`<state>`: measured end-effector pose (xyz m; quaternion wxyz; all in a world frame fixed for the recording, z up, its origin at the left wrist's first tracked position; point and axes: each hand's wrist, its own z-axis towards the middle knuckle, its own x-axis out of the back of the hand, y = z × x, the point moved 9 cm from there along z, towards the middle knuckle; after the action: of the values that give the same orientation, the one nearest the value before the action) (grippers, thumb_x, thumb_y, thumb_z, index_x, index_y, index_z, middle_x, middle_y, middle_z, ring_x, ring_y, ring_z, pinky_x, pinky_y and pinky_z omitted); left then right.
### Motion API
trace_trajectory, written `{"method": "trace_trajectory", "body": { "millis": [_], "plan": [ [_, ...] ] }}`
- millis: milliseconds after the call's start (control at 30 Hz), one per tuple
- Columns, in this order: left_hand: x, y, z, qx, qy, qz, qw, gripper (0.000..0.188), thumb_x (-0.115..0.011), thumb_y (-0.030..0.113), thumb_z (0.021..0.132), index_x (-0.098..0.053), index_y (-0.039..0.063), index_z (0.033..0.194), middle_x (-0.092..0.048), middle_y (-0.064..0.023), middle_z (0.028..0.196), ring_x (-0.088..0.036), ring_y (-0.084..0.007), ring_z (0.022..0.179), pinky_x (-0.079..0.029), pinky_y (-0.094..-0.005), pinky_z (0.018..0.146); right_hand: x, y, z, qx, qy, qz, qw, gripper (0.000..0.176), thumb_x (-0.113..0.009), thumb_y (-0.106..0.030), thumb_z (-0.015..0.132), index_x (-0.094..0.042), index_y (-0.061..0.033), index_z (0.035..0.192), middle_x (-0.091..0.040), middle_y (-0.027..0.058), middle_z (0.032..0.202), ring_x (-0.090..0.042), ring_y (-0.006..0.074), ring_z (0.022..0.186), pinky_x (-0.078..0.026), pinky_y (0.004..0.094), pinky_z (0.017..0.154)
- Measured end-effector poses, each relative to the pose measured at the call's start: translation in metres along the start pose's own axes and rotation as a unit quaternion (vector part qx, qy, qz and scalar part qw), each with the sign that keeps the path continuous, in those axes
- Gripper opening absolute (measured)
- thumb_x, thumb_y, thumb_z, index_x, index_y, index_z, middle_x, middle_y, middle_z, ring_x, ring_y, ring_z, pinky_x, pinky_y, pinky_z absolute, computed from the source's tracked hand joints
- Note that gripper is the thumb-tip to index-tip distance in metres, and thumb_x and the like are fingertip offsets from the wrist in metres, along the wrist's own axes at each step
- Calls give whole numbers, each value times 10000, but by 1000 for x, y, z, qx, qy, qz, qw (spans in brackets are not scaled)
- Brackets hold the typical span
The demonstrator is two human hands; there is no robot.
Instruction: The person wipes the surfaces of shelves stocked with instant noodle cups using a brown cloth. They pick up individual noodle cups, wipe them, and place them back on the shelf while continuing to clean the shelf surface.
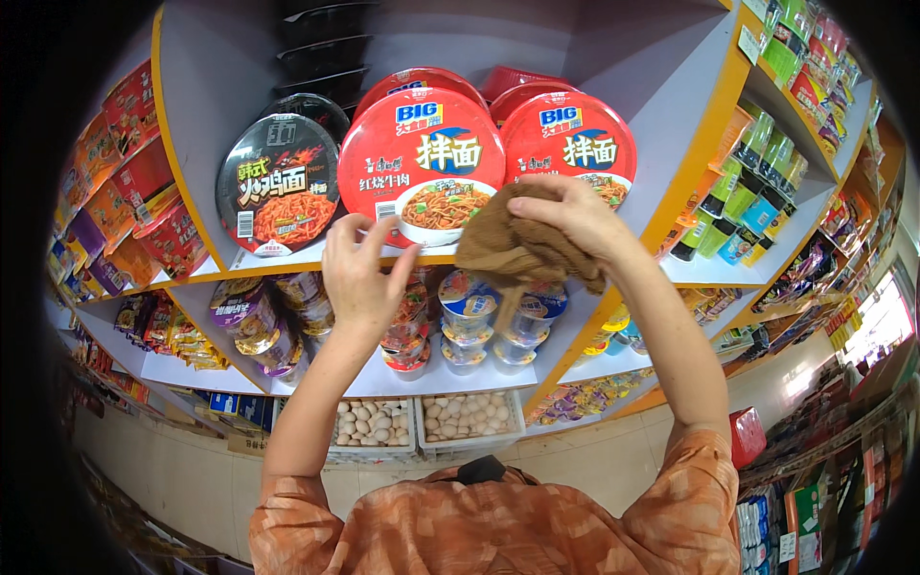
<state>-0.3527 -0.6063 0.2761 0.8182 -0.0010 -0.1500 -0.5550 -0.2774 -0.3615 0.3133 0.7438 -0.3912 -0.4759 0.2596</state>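
Note:
My right hand point(568, 215) grips a crumpled brown cloth point(496, 233) in front of the lower part of a red instant noodle bowl point(575, 136) that stands on the shelf at the right. Holding nothing, my left hand point(363, 273) has its fingers spread near the lower left rim of the middle red noodle bowl point(424, 158); whether a fingertip touches it I cannot tell. A black noodle bowl point(280, 187) stands left of the red ones. All three show their lids towards me, with more bowls behind them.
A yellow-edged shelf board point(287, 267) runs below the bowls. Under it stand stacked noodle cups point(463, 316). Lower still, near the floor, are crates of eggs point(471, 417). Yellow-edged dividers rise on both sides, with packed cups point(733, 194) on the right and noodle packs point(133, 180) on the left.

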Motion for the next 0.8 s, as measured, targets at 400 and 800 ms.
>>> {"method": "trace_trajectory", "body": {
  "millis": [400,800],
  "plan": [
    [-9,-43,-3,164,-24,-145,976,480,-755,50,818,-586,-26,1261,-662,-211,1148,-661,-351,1019,-522,-401,868,-45,-2,17,52,1,160,986,420,-673,-95,895,-580,12,1290,-687,127,1212,-640,174,1114,-492,302,952],
    [-12,-42,8,127,-81,-81,985,528,-736,60,810,-573,39,1313,-673,-215,1086,-658,-385,1001,-529,-444,842,-21,-8,18,103,130,-135,977,553,-746,-374,803,-665,35,1166,-713,216,1051,-688,313,995,-524,395,888]
  ]
}}
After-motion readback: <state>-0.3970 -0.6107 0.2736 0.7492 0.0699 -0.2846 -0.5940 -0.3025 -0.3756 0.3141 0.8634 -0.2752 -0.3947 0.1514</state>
